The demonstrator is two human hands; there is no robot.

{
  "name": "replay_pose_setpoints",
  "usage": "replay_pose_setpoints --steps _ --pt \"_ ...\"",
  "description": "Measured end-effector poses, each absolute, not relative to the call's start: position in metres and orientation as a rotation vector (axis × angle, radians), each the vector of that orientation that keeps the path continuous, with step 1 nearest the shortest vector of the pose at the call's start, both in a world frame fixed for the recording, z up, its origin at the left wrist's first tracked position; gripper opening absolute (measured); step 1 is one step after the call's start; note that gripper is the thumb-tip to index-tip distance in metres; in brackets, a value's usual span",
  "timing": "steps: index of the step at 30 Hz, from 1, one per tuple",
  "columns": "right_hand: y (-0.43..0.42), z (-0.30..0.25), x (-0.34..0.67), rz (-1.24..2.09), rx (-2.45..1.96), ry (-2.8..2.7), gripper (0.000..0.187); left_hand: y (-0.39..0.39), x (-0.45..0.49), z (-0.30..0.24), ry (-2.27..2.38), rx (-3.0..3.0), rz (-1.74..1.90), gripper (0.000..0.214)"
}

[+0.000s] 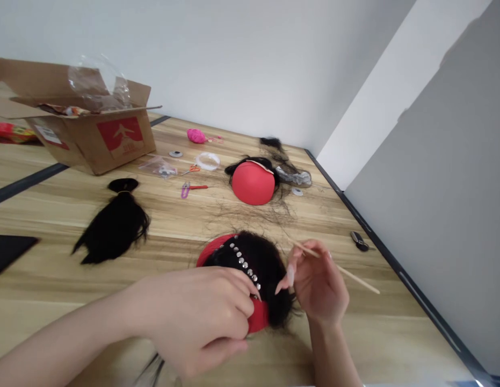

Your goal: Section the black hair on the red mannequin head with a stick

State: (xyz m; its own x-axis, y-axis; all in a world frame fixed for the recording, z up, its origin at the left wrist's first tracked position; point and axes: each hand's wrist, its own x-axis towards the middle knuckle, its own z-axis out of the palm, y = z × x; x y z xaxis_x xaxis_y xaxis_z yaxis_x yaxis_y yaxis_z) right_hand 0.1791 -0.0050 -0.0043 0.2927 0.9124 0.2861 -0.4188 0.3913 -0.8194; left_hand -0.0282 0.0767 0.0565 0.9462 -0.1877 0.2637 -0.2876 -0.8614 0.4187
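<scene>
A red dome form (258, 317) covered with black hair (261, 257) sits on the wooden table (185, 226) right in front of me. A row of shiny pins (245, 263) runs across the hair. My left hand (201, 314) is closed around the near side of the form, fingertips pinching at the end of the pin row. My right hand (318, 282) is beside the form on the right, fingers curled around a thin wooden stick (346, 271) that points away to the right; its long-nailed fingertips touch the hair.
A second red dome (253, 183) with hair lies further back. A loose black hair bundle (115, 226) lies at left. An open cardboard box (88, 129) stands at back left. Small scissors (191, 188), a tape roll (208, 160), pink thread (196, 136) and a black clip (359, 241) are scattered about.
</scene>
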Motion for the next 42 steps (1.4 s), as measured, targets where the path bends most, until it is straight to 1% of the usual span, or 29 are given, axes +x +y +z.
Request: replay_pose_setpoints --steps 3,5,11,16,21,26,32,36,42 --pt "-0.013 -0.005 0.165 1.085 -0.618 -0.958 0.028 0.083 -0.034 0.060 -0.348 2.551 0.182 0.030" --pt "-0.014 -0.009 0.156 1.087 -0.612 -0.954 0.027 0.087 -0.039 0.062 -0.354 2.493 0.135 0.032" --pt "-0.014 -0.017 0.151 0.876 -0.773 -0.943 0.018 0.094 -0.045 0.066 -0.361 2.397 0.096 0.034" --pt "-0.014 -0.020 0.154 0.781 -0.925 -0.992 0.014 0.090 -0.039 0.067 -0.312 2.404 0.104 0.034" --pt "-0.014 -0.022 0.151 0.627 -1.103 -1.042 0.020 0.091 -0.028 0.059 -0.360 2.395 0.043 0.037" --pt "-0.014 -0.022 0.154 0.681 -1.113 -1.034 0.018 0.099 -0.020 0.047 -0.465 2.311 -0.012 0.034" --pt "-0.014 -0.023 0.157 0.626 -1.126 -1.145 0.021 0.103 -0.018 0.040 -0.491 2.214 0.046 0.032" --pt "-0.014 -0.022 0.155 0.516 -1.156 -1.239 0.024 0.105 -0.017 0.040 -0.528 2.181 0.027 0.033" --pt "-0.014 -0.022 0.157 0.365 -1.202 -1.345 0.021 0.108 -0.015 0.039 -0.550 2.204 -0.090 0.034"
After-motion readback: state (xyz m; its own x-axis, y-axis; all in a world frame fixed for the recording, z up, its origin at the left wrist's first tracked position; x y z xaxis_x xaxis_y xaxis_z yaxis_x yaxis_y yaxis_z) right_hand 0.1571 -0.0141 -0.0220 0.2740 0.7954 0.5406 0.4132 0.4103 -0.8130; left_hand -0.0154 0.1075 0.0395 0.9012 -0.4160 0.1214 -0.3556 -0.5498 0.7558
